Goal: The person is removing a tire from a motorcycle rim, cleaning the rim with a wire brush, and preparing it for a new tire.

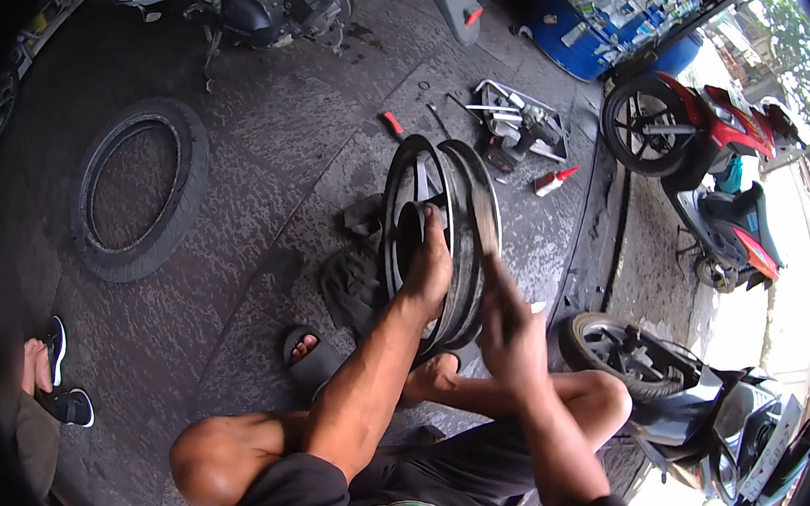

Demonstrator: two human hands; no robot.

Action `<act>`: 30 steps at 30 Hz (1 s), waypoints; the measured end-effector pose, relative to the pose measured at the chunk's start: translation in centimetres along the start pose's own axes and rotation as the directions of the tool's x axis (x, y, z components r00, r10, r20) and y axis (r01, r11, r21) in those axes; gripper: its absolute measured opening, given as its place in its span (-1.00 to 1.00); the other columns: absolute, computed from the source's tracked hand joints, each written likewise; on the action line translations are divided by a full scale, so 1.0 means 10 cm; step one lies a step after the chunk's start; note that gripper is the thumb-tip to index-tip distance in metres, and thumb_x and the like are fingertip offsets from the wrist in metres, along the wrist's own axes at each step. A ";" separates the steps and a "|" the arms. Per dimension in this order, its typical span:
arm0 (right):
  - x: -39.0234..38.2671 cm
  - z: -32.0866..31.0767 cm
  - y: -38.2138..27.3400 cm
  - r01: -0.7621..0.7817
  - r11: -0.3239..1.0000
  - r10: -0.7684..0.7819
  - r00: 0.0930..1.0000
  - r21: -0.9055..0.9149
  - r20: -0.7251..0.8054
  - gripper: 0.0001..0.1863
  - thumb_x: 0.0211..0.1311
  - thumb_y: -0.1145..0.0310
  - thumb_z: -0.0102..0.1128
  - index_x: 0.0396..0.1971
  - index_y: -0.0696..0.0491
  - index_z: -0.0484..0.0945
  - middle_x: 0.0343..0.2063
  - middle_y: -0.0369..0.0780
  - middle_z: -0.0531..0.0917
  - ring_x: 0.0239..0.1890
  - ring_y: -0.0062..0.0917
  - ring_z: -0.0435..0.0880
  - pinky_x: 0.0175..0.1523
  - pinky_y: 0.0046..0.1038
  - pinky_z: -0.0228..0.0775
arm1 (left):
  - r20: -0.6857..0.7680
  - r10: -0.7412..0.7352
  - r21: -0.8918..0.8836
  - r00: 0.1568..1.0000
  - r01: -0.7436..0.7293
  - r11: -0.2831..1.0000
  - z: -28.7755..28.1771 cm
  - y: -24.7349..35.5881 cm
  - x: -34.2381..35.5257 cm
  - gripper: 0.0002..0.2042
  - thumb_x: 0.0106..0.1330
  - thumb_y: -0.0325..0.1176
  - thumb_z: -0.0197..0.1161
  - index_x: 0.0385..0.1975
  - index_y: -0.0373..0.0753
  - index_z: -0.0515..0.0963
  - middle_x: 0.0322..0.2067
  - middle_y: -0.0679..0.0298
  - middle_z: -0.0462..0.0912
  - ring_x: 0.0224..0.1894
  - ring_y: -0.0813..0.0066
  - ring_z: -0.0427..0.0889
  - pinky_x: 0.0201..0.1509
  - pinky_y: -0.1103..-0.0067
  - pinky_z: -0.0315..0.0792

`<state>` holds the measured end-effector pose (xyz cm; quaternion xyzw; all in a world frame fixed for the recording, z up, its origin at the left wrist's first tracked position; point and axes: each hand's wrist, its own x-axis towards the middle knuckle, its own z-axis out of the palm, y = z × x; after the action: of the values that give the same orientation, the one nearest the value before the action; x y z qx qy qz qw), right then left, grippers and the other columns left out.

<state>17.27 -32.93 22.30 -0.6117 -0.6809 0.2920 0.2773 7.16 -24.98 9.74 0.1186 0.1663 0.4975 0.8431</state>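
A bare motorcycle wheel rim [464,238], dark with pale edges, stands upright between my knees. My left hand [429,268] is closed on it near the hub, thumb pointing up. In my right hand [517,347], closed and smeared by motion, is a narrow brush-like tool [487,226]. Its tan upper part lies along the right side of the rim's outer channel. Blur hides the tool's exact kind. Behind the rim, dark crumpled cloth [350,282] rests on the floor.
A loose tire [140,191] lies at left. Beyond the rim are a red-handled screwdriver [392,124], a tray of tools [523,117] and a red-capped bottle [555,180]. Motorcycles [702,121] stand at right, near a blue drum [610,8]. Another person's shoes [70,406] show at left.
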 end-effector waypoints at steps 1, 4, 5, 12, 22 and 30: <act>-0.31 -0.04 0.06 -0.037 0.998 0.038 0.999 -0.046 0.015 -0.50 0.30 0.61 -0.08 0.26 0.25 0.31 0.06 0.12 0.55 0.15 -0.30 0.57 0.10 -0.42 0.44 | -0.054 0.111 0.098 0.992 -0.105 0.990 0.07 -0.02 0.08 0.00 0.33 0.44 -0.35 0.42 -0.45 -0.14 0.45 0.03 -0.10 0.48 0.36 -0.12 0.50 0.49 -0.20; -0.08 -0.16 0.13 0.128 0.986 -0.135 0.989 -0.108 -0.054 -0.48 0.27 0.64 -0.09 0.27 0.22 0.31 0.04 0.13 0.56 0.16 -0.26 0.55 0.10 -0.40 0.44 | -0.115 0.143 0.069 0.983 -0.135 0.988 0.35 -0.08 -0.01 -0.26 0.45 0.29 -0.40 0.34 -0.23 0.21 0.25 0.17 0.37 0.24 0.34 0.39 0.34 0.41 0.28; 0.25 -0.12 0.00 -0.013 0.996 0.014 1.000 -0.093 0.009 -0.49 0.29 0.62 -0.08 0.27 0.22 0.32 0.02 0.15 0.57 0.12 -0.23 0.58 0.06 -0.38 0.46 | -0.111 0.125 0.108 0.986 -0.113 0.988 0.27 -0.08 -0.12 -0.26 0.44 0.29 -0.40 0.33 -0.23 0.22 0.23 0.16 0.39 0.22 0.35 0.42 0.31 0.42 0.32; -0.24 -0.24 -0.11 -0.053 0.999 0.053 0.998 0.005 0.015 -0.45 0.24 0.63 -0.18 0.28 0.24 0.29 0.01 0.13 0.58 -0.04 -0.24 0.70 -0.03 -0.40 0.51 | -0.062 0.219 0.127 0.974 -0.210 0.969 0.40 -0.07 -0.09 -0.29 0.45 0.27 -0.32 0.35 -0.20 0.20 0.21 0.20 0.42 0.20 0.39 0.44 0.26 0.40 0.37; -0.02 -0.17 0.17 0.001 0.995 -0.001 1.000 -0.098 -0.001 -0.41 0.20 0.50 0.04 0.29 0.13 0.29 -0.60 0.08 0.60 -0.56 -0.04 0.64 -0.45 -0.17 0.47 | -0.055 0.214 0.263 0.975 -0.192 0.946 0.35 -0.06 -0.04 -0.24 0.44 0.31 -0.45 0.30 -0.23 0.26 0.13 0.19 0.49 0.09 0.39 0.52 0.19 0.41 0.44; -0.28 -0.13 0.08 0.094 0.990 -0.103 0.990 -0.100 -0.093 -0.41 0.18 0.54 0.02 0.28 0.17 0.30 -0.64 0.07 0.59 -0.59 -0.16 0.68 -0.47 -0.19 0.50 | -0.116 0.196 0.183 0.974 -0.173 0.968 0.41 -0.11 -0.13 -0.25 0.45 0.29 -0.45 0.30 -0.24 0.27 0.14 0.18 0.47 0.12 0.38 0.51 0.21 0.42 0.42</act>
<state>19.01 -35.60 22.53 -0.6033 -0.7093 0.2147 0.2947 9.12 -26.78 13.31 0.1722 0.2528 0.5646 0.7666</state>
